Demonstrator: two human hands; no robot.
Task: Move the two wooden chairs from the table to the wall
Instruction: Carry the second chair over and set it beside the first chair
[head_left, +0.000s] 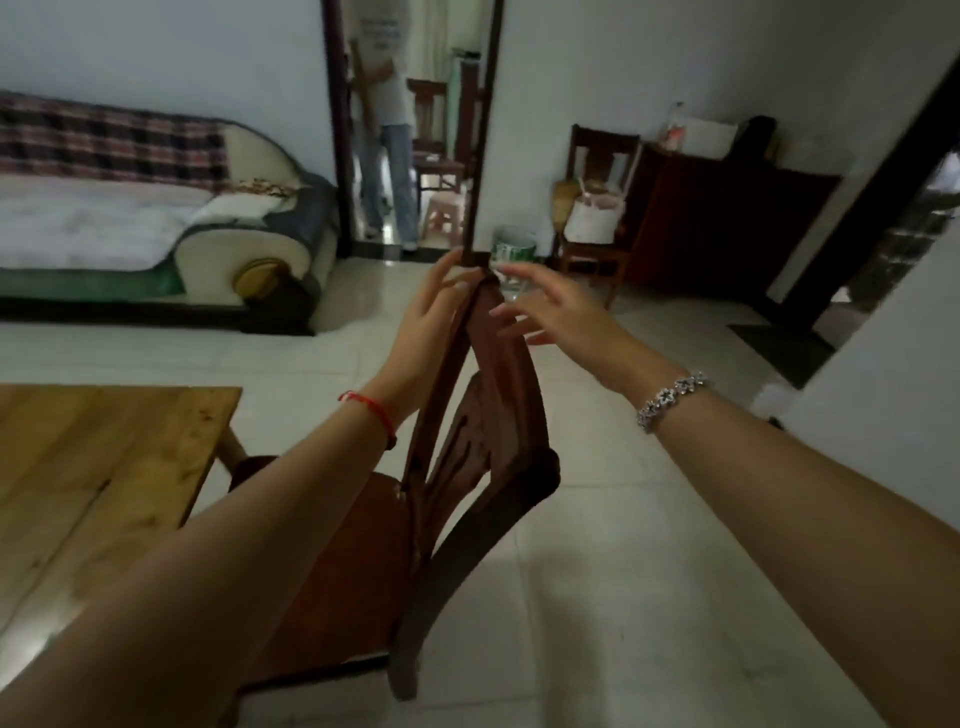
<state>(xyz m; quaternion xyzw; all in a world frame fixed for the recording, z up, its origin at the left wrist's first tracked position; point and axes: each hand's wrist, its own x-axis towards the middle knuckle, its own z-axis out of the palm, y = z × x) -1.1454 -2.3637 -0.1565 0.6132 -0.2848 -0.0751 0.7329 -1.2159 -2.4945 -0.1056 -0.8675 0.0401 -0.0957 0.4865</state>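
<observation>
A dark reddish wooden chair (498, 374) stands right in front of me beside the wooden table (93, 467), its seat (337, 561) towards the table and its carved back rising between my arms. My left hand (426, 322), with a red string at the wrist, lies with straight fingers against the left side of the chair's top rail. My right hand (550, 312), with a silver bracelet on its wrist, hovers just right of the rail, fingers spread and holding nothing. A second wooden chair (597, 150) stands at the far wall with a white bag on its seat.
A sofa (130, 218) with a plaid cover lines the left wall. Ahead, an opening shows a person (387, 130), another chair and a pink stool (441, 213). A green-and-white bin (514, 249) sits by the wall. A dark cabinet (727, 223) fills the right corner. Pale tiled floor stretches to the right.
</observation>
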